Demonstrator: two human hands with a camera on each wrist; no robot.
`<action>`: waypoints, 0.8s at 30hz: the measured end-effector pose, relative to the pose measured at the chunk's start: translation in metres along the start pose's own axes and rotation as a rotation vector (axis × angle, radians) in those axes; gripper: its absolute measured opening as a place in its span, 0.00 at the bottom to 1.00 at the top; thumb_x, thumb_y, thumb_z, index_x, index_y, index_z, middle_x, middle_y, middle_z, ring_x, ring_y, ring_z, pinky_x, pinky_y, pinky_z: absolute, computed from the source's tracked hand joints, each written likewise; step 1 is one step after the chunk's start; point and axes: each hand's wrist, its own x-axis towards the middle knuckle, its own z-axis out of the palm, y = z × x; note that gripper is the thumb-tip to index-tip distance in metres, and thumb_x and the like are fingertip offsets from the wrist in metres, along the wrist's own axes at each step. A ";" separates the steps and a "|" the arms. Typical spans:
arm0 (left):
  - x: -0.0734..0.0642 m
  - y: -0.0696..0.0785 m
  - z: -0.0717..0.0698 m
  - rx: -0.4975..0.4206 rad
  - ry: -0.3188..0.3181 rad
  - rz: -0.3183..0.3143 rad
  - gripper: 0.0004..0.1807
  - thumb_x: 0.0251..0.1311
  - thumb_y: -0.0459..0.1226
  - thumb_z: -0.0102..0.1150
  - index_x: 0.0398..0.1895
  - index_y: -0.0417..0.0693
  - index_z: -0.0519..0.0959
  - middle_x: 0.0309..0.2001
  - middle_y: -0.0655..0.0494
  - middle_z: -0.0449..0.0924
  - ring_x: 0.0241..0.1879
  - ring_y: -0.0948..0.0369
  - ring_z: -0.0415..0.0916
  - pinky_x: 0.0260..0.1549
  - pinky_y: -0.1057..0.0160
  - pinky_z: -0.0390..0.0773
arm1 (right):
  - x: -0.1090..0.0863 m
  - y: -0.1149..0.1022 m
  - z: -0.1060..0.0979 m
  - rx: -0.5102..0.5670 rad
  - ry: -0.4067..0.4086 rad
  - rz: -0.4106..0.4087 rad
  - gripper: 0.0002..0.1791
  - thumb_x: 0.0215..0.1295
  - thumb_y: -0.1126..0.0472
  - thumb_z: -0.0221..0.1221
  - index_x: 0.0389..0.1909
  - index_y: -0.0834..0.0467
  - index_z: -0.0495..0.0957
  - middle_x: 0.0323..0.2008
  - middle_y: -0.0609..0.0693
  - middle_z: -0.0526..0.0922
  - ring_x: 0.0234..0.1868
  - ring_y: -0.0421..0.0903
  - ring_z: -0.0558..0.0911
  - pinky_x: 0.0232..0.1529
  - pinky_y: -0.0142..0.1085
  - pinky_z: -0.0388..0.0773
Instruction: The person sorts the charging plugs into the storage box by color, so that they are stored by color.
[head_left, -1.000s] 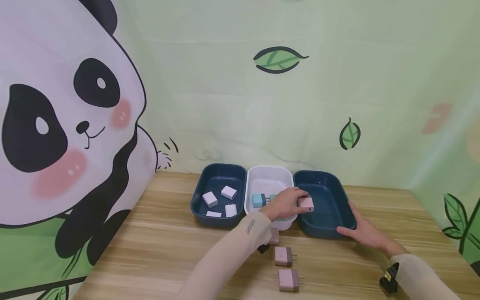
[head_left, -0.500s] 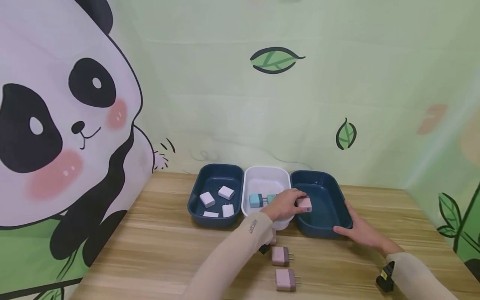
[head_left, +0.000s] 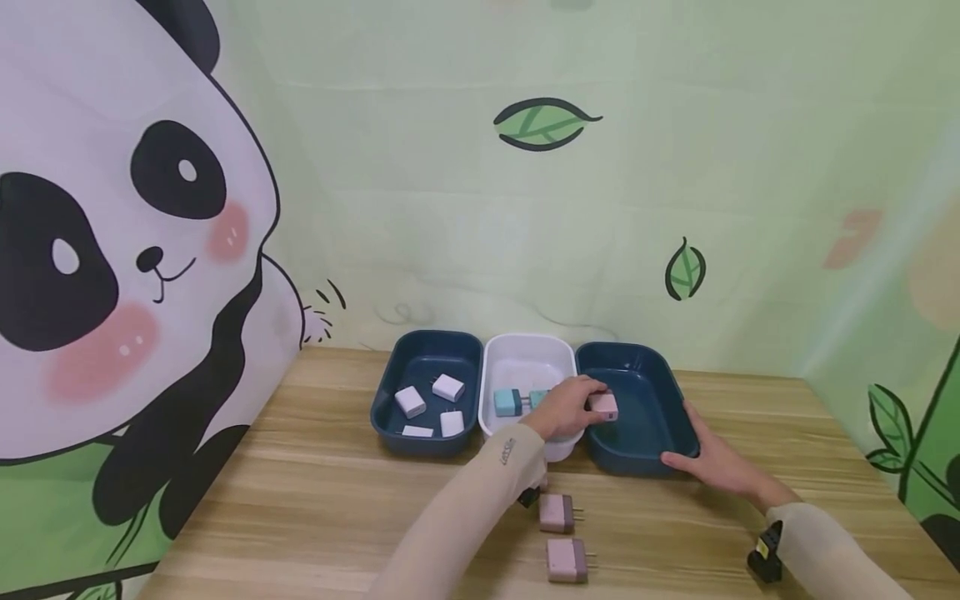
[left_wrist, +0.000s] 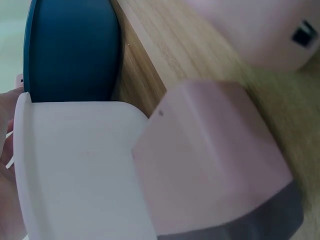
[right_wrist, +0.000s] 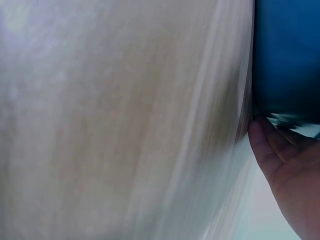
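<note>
Pink charger [head_left: 606, 406] stays pinched in the left grip [head_left: 564, 408] — right grip [head_left: 716, 462] still clasping the blue tray [head_left: 645, 404].

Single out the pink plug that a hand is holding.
The pink plug pinched in the left hand, at the right blue tray; the other pink plugs lie on the table.

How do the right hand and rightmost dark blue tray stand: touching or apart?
Touching: the head view shows the right hand on the rightmost dark blue tray, thumb at its near corner, fingers against its side.
</note>
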 end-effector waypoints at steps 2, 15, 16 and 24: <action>0.000 0.000 0.000 -0.017 0.006 -0.009 0.27 0.63 0.47 0.58 0.65 0.51 0.70 0.61 0.57 0.71 0.58 0.64 0.67 0.58 0.68 0.65 | 0.000 0.000 0.000 0.001 0.000 -0.001 0.58 0.61 0.45 0.61 0.73 0.61 0.27 0.68 0.76 0.45 0.62 0.73 0.58 0.55 0.68 0.57; -0.006 -0.006 -0.010 -0.028 0.020 -0.053 0.25 0.63 0.40 0.58 0.64 0.48 0.70 0.62 0.54 0.69 0.61 0.60 0.66 0.59 0.66 0.65 | 0.001 0.003 0.002 -0.021 0.013 -0.012 0.58 0.61 0.45 0.61 0.72 0.64 0.28 0.68 0.76 0.43 0.64 0.75 0.54 0.56 0.69 0.54; -0.009 -0.008 -0.013 -0.027 0.024 -0.037 0.25 0.63 0.40 0.58 0.64 0.46 0.70 0.61 0.53 0.70 0.60 0.60 0.67 0.58 0.66 0.65 | 0.001 0.004 0.002 -0.027 0.015 -0.015 0.58 0.61 0.45 0.61 0.72 0.64 0.28 0.68 0.76 0.43 0.64 0.75 0.54 0.56 0.69 0.54; -0.036 -0.022 -0.033 -0.049 0.033 0.070 0.25 0.62 0.38 0.59 0.62 0.42 0.71 0.57 0.49 0.74 0.54 0.57 0.73 0.52 0.66 0.70 | 0.002 0.002 0.002 -0.032 0.009 -0.019 0.59 0.61 0.45 0.61 0.72 0.64 0.27 0.68 0.76 0.42 0.64 0.75 0.53 0.56 0.69 0.54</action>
